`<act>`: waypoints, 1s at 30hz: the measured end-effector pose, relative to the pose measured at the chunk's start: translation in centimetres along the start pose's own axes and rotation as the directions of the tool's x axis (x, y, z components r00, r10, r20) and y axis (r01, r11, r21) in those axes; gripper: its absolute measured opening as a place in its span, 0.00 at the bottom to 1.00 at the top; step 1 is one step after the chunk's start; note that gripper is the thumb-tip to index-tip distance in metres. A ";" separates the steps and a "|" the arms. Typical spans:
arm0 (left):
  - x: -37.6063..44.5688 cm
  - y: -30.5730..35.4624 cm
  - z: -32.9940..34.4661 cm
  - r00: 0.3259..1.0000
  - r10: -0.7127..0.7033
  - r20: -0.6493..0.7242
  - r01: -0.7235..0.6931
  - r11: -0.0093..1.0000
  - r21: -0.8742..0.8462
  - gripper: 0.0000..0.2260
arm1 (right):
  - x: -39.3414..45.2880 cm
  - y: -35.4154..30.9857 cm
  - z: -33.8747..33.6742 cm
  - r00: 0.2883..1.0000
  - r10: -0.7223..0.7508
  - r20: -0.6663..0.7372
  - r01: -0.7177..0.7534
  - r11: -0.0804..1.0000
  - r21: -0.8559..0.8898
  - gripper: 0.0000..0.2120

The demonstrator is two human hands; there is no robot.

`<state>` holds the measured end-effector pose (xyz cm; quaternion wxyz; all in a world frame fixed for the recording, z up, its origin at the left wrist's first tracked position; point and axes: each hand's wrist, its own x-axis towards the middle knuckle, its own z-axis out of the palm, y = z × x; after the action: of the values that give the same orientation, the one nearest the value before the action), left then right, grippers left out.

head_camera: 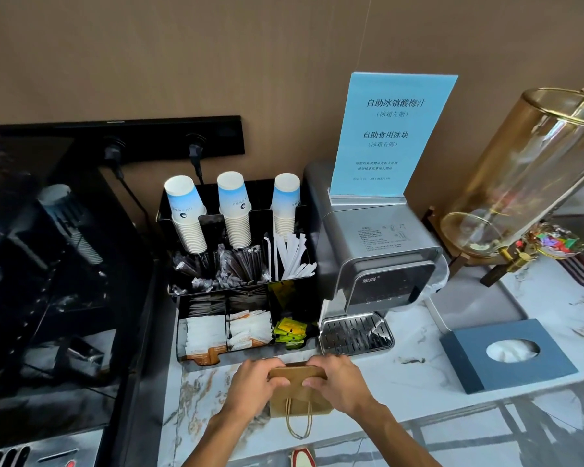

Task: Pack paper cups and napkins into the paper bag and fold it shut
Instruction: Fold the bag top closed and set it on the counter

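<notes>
A brown paper bag (297, 401) stands on the marble counter (408, 389) near its front edge, its twine handle hanging down the front. My left hand (255, 382) and my right hand (339, 380) both grip the bag's top edge, which is folded over. Three upside-down stacks of white-and-blue paper cups (235, 210) stand in the black organizer (243, 288) behind the bag. A dark blue napkin box (506, 353) with white tissue showing through its oval hole lies to the right. The bag's contents are hidden.
A silver water dispenser (378, 274) with a blue sign (393, 134) on top stands right of the organizer. A glass drink dispenser (533, 176) is at far right. A black coffee machine (58, 257) fills the left. The organizer holds straws, stirrers and sachets.
</notes>
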<state>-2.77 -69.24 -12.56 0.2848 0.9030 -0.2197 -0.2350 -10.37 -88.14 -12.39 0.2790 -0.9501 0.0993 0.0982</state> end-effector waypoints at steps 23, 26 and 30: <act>-0.6 -1.8 2.9 0.965 -0.258 0.045 0.255 0.888 -0.383 0.14 | 0.3 4.4 0.2 0.973 0.073 0.220 -0.141 0.940 0.311 0.28; -0.8 -1.5 3.3 0.963 -0.254 0.085 0.267 0.884 -0.384 0.26 | 0.7 4.6 0.2 0.970 0.076 0.232 -0.155 0.924 0.348 0.28; -0.6 -1.3 3.7 0.969 -0.241 0.047 0.240 0.887 -0.396 0.28 | 1.2 5.0 0.2 0.965 0.109 0.237 -0.204 0.880 0.429 0.29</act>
<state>-4.92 -69.49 -15.83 0.4317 0.8466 -0.0533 -0.3068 -10.46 -92.32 -15.44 0.4911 -0.8330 0.1668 0.1926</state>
